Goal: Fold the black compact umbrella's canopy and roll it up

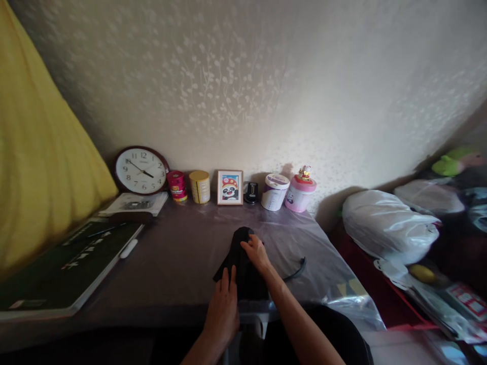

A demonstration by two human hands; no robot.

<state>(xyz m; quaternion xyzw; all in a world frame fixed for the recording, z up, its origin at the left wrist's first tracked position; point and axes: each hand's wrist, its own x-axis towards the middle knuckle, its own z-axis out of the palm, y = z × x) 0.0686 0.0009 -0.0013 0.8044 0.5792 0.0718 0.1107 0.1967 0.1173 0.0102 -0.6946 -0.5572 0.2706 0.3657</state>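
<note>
My left hand (223, 305) lies open on the black cloth (249, 281). My right hand (256, 252) curls over it, grip unclear.

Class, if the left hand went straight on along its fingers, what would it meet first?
The left hand would first meet the black cloth, apparently already at its fingertips; depth is unclear.

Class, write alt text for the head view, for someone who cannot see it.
A person's left hand and right hand rest on a black cloth-like item on a table; a clock and a framed panda picture stand along the wall behind.
</note>
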